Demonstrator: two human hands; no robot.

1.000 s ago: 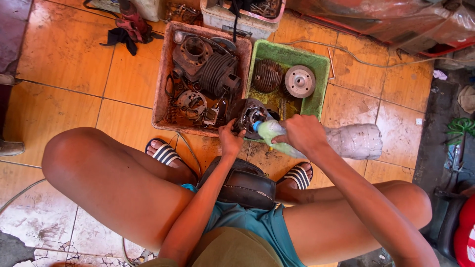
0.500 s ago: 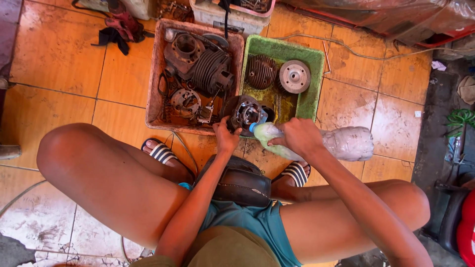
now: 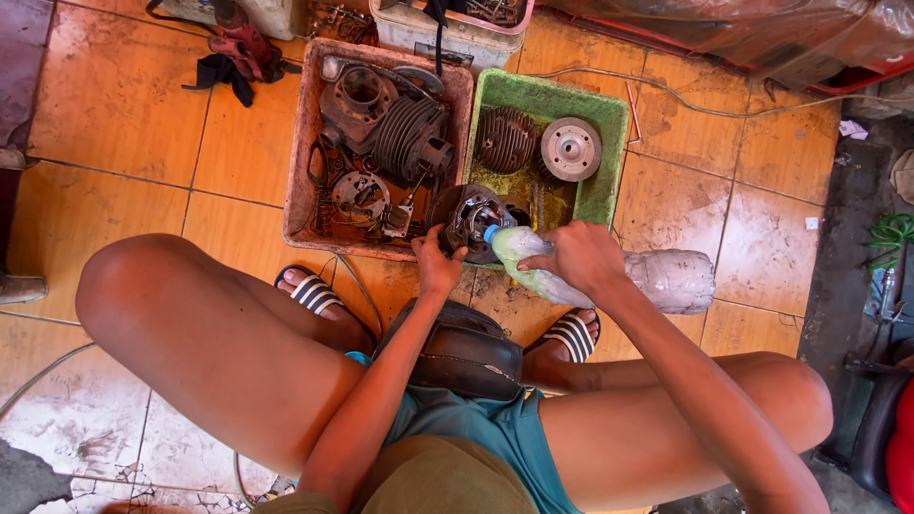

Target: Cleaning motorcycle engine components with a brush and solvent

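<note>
My left hand [image 3: 438, 263] grips the lower edge of a round, dark metal engine part [image 3: 468, 219] held over the near rim of the green tray [image 3: 605, 195]. A clear plastic bottle with greenish liquid [image 3: 529, 267] is tipped in my right hand [image 3: 581, 261], and its blue neck touches the engine part. I sit low with bare knees apart and striped sandals on my feet.
A reddish tray [image 3: 300, 181] holds a finned cylinder and greasy engine pieces. A finned head [image 3: 505, 140] and a round metal disc [image 3: 570, 148] lie in the green tray. A crumpled plastic bottle [image 3: 678, 280] lies on the orange tiles. Rags and a white crate sit behind.
My head has shifted a little, so the trays sit slightly lower in view. Both hands keep their hold, with the bottle still tipped against the engine part.
</note>
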